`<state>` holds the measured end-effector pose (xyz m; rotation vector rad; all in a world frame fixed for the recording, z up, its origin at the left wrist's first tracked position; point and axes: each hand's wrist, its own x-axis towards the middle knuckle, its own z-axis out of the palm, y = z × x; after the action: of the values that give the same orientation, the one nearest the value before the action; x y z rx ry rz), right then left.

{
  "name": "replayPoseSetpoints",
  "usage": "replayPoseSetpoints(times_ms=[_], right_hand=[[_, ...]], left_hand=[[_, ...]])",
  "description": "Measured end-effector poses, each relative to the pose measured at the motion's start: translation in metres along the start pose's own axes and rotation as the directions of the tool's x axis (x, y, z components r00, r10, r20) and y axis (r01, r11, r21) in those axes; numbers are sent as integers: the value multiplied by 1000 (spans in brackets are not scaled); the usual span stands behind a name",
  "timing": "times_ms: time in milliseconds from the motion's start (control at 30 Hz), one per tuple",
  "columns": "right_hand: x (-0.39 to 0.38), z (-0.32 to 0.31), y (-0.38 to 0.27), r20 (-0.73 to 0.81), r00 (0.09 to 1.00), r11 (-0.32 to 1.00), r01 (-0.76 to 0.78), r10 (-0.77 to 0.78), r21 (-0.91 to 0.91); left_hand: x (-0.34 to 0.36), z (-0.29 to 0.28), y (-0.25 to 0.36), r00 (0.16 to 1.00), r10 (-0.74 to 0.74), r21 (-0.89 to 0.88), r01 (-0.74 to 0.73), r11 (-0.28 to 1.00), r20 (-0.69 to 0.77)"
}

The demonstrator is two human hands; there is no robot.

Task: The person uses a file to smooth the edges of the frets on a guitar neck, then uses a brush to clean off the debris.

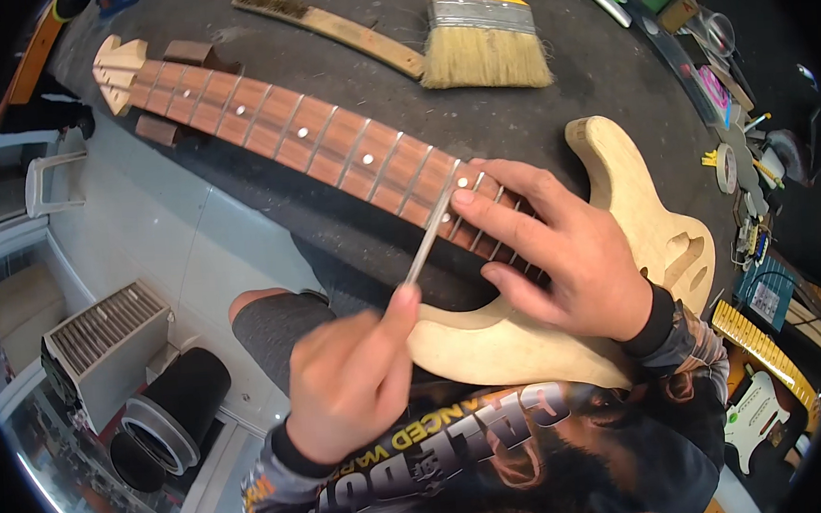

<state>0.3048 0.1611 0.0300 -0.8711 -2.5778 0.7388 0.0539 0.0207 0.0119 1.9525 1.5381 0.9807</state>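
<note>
An unfinished electric guitar lies slantwise before me, with its pale bare-wood body at the right and its dark fretboard running up to the left. My left hand, slightly blurred, is closed around a slim metal file. The file lies across the fretboard along a fret, beside the pearl dots. My right hand rests over the upper frets near the body. Its fingers are stretched out, with the index fingertip touching or very close to the file's far end and the thumb at the neck's near side.
Wooden blocks sit by the headstock. Farther back on the dark bench lie a wide paintbrush and a wooden-handled brush. Small tools and a tape roll crowd the right edge. Another guitar stands lower right; a black bin is lower left.
</note>
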Motion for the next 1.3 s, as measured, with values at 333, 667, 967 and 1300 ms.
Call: replayPoseSetpoints(times_ms=[333,667,967,1300], right_hand=[[-2,-2,0,18,1000,1000,-14,14,0],[-4,0,1,-17,999,999,-32,33,14],[-3,-1,1,-3,1000,999,-31,31,24],[-2,-3,1,10,1000,999,-22,22,24]], left_hand=[[12,4,6,1000,5,19,-4,1000,-17],[14,7,-2,999,17,7,-17,1000,31],[36,11,-2,999,39,8,-40,999,34],[38,13,1,999,42,4,-42,999,-3]])
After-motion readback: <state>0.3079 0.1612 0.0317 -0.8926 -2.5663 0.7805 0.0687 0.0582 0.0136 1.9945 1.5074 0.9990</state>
